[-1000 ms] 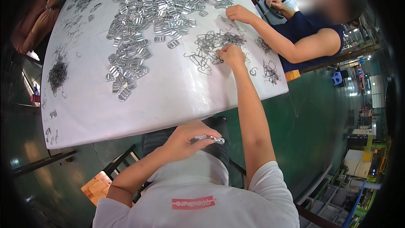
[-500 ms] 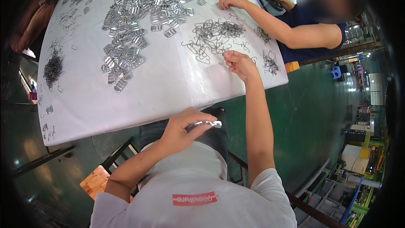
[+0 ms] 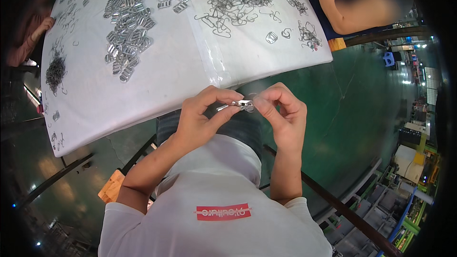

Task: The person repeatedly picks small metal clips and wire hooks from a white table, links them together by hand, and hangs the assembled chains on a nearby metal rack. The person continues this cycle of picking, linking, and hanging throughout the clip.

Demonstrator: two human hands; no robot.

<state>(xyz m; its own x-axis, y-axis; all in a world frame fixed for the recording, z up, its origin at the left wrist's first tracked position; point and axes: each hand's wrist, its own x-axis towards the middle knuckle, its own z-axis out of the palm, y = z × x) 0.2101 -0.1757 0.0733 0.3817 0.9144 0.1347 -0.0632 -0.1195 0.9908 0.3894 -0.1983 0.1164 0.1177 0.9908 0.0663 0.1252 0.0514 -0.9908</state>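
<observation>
My left hand (image 3: pixel 201 114) pinches a shiny slotted metal buckle (image 3: pixel 243 103) between thumb and fingers, just off the table's front edge. Close against it on the right, my right hand (image 3: pixel 286 116) is closed, thumb and fingertips pressed together at a thin bent wire hook (image 3: pixel 253 96). The wire meets the buckle's right end; whether it passes through a slot is too small to make out. Across the table lie a large heap of the same buckles (image 3: pixel 128 33) and a tangled pile of wire hooks (image 3: pixel 233 7).
The white-covered table (image 3: pixel 157 85) has a clear tape strip (image 3: pixel 214 62) on it. One loose buckle (image 3: pixel 271 37) and a wire piece (image 3: pixel 286 33) lie near its right side, beside small wire clusters (image 3: pixel 308 33). A darker wire pile (image 3: pixel 55 72) sits far left. Co-workers' arms (image 3: pixel 328 2) show at both sides.
My right hand has come back from the wire pile to my left hand, bringing a wire to the buckle. The co-worker on the right has drawn an arm back from the heap.
</observation>
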